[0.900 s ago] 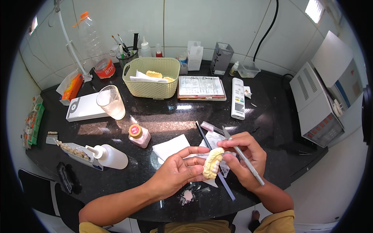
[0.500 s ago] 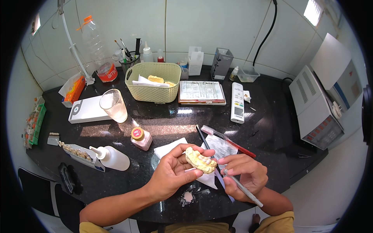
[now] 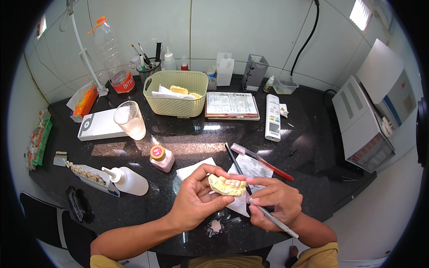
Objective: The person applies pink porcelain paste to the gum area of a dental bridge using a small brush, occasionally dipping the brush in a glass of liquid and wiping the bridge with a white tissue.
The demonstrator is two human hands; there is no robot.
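My left hand [image 3: 196,194] grips a pale yellow plaster dental cast [image 3: 222,186] between thumb and fingers, tooth row turned upward. My right hand [image 3: 277,203] is closed round a slim grey pen-shaped tool [image 3: 279,223], whose back end points down to the right. Its working tip is too small to make out. The right fingertips are beside the cast's right end, and I cannot tell whether they touch it. Beneath the hands lie white paper sheets [image 3: 257,169], a dark slender stick-like tool [image 3: 233,156] and a red-handled toothbrush [image 3: 268,165].
Pinkish powder [image 3: 216,226] lies near the front edge. At left stand a pink jar with a gold lid [image 3: 162,158], a white squeeze bottle [image 3: 132,181] and a tilted glass [image 3: 130,120]. Behind are a green basket [image 3: 176,105] and a remote control [image 3: 273,118]. A boxy machine [image 3: 366,120] stands right.
The cast has shifted slightly left and turned, so its tooth row shows more plainly. My right hand and the grey tool have moved a little left with it.
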